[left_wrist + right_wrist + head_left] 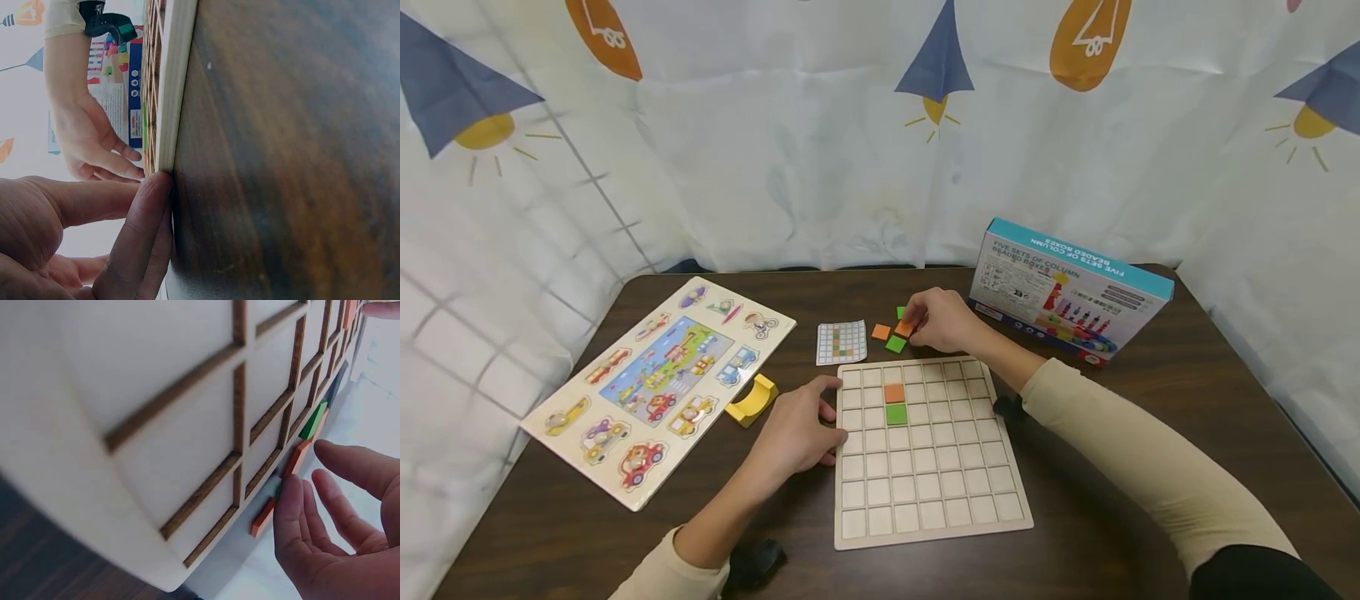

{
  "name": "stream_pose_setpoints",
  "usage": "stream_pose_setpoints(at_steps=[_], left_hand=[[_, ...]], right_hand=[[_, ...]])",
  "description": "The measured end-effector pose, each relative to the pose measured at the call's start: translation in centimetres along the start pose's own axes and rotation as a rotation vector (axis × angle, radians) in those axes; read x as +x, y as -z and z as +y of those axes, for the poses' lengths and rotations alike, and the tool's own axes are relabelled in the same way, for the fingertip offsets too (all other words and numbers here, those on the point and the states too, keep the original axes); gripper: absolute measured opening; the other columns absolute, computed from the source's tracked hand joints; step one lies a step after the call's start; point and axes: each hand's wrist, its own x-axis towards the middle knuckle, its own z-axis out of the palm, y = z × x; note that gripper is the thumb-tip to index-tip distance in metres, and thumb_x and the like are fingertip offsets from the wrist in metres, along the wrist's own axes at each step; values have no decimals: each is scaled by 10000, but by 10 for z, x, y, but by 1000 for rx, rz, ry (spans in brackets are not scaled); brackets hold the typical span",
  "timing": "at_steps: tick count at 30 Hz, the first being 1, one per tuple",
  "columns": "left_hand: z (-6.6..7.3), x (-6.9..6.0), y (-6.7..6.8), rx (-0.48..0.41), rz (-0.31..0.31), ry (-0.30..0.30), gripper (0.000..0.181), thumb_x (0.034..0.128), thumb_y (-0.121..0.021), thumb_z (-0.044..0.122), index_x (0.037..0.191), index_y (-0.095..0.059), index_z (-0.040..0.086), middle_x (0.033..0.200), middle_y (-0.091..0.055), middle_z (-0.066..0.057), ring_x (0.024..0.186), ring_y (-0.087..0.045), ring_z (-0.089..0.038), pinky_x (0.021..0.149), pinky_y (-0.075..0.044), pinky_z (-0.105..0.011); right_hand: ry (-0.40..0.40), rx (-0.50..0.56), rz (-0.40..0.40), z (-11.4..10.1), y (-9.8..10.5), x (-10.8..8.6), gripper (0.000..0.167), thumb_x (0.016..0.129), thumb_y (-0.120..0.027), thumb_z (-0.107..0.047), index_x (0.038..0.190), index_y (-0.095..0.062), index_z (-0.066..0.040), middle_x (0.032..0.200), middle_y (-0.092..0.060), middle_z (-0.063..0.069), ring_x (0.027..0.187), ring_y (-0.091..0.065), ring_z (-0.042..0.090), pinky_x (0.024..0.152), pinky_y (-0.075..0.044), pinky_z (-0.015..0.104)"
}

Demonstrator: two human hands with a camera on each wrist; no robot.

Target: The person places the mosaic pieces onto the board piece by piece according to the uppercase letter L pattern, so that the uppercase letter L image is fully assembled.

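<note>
A pale wooden grid board (925,533) lies on the table, an orange tile (894,392) and a green tile (897,414) set in neighbouring cells of one column. My left hand (797,429) touches the board's left edge with its fingertips, also visible in the left wrist view. Beyond the far edge, my right hand (943,321) pinches a loose orange tile (297,457) between thumb and fingers. Around it lie another orange tile (881,332) and a green tile (895,343); a further green tile (901,312) is partly covered by the hand.
A small printed pattern card (841,342) lies behind the board. To the left, a vehicle puzzle board (572,454) leans on a yellow block (752,402). A toy box (1067,292) stands at the back right. A patterned curtain (820,167) hangs behind the table.
</note>
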Motion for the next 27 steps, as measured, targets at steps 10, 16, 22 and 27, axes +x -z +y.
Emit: stream_pose_setpoints(at_steps=[10,16,22,27], left_hand=[[-2,0,-1,-9,-2,-4,715,817,-815,-9,1471,-534,63,968,-626,-129,506,-668,-158,476,-597,-292],[-1,0,-1,-12,-5,2,713,813,-811,-18,1466,-537,60,964,-619,-128,512,-666,-164,475,-598,-295],[1,0,-1,0,-6,7,714,814,-815,-11,1466,-536,64,956,-618,-122,509,-663,-161,473,-595,-290],[1,0,-1,6,-2,8,713,817,-817,-4,1468,-536,66,958,-620,-121,508,-663,-157,474,-594,-286]], right_hand=[[-54,-65,0,-3,-2,13,232,844,-812,-73,1069,-758,-66,1034,-726,97,986,-649,259,872,-562,383],[-50,-79,-4,-2,-4,14,216,855,-804,-69,1066,-759,-62,1043,-726,103,987,-652,259,864,-573,376],[-41,-82,10,-3,-5,14,207,848,-799,-56,1051,-759,-60,1024,-729,99,969,-659,254,845,-582,369],[-30,-74,22,-3,-6,14,206,831,-785,-32,1034,-761,-60,1000,-732,95,950,-660,255,820,-584,363]])
